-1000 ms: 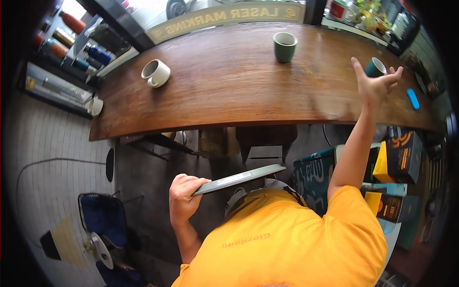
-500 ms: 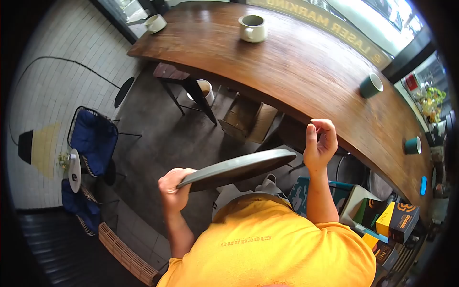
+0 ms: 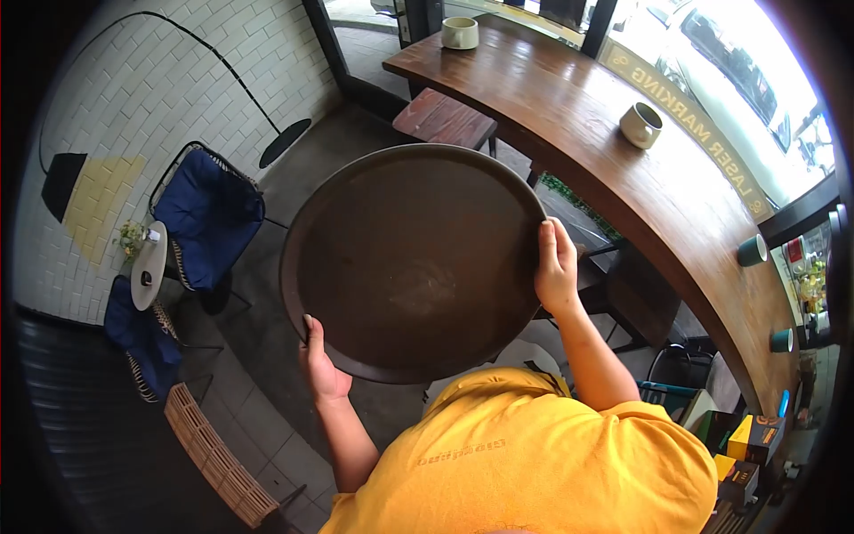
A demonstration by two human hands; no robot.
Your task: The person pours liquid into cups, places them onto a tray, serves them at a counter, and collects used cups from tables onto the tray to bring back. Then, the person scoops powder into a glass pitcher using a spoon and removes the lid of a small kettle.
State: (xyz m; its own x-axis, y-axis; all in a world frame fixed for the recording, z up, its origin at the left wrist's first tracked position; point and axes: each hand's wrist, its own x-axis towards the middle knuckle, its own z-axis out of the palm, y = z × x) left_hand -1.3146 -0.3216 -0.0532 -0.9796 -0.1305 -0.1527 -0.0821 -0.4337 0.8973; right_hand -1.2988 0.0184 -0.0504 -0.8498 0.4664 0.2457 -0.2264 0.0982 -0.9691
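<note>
A: Grip?
B: Left hand (image 3: 326, 369) and right hand (image 3: 558, 270) well apart, clamped on opposite edges of a round serving tray (image 3: 427, 240). It lies between them; no long axis, neither nearer.
A: Beyond?
B: Wooden counter (image 3: 663, 200) past the right, cream mugs (image 3: 636, 131) on it. Navy chair (image 3: 209, 218) past the left.

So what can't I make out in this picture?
All in the head view:
Fingertips of the left hand, besides the thumb's: behind the round dark-brown tray.
Tray's far side: turned away.
Any contents of two green cylindrical cups: too small.
Rest of the yellow short-sleeved shirt: cut off by the bottom edge.
</note>
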